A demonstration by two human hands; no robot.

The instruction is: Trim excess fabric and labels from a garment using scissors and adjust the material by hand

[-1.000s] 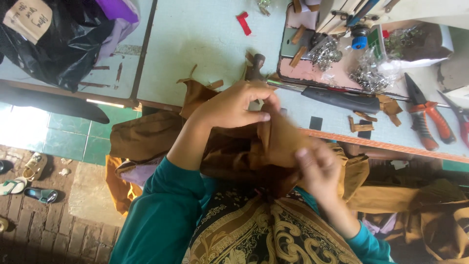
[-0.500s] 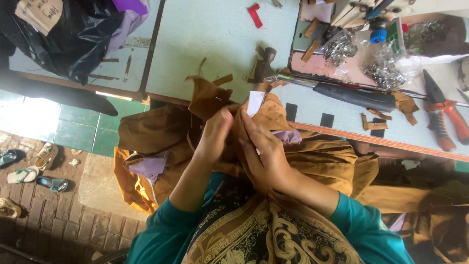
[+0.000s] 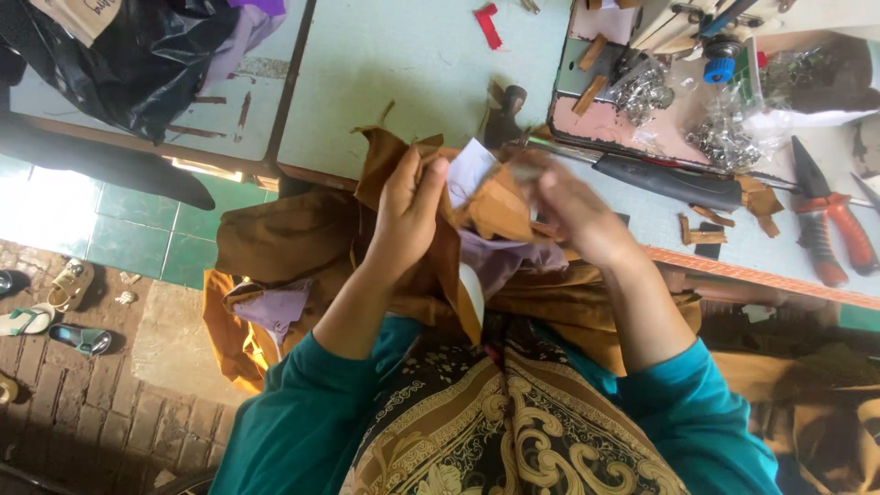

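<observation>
**Head view: two hands work on brown cloth at the worktop edge**

Head camera looks down on both hands, which are raised in front of the person's lap. The left hand [image 3: 408, 206] is closed around a fold of the brown cloth [image 3: 302, 243], with the thumb pressing on top. The right hand [image 3: 573, 215] is blurred; its fingers pinch the same cloth near a small white label [image 3: 469, 170] that stands between the two hands. The cloth hangs from the hands down over the lap and spreads to the left, with a pale purple lining [image 3: 266, 307] showing at some places.

Just behind the hands is the light green worktop [image 3: 403, 64]. On it, to the right, lie a black-handled knife [image 3: 665, 181], red-handled pliers [image 3: 830, 220], small brown leather scraps [image 3: 701, 234] and bags of metal rings [image 3: 724, 137]. A black plastic bag [image 3: 137, 55] is at the far left. Below, sandals [image 3: 55, 307] lie on the brick floor [image 3: 82, 412].
</observation>
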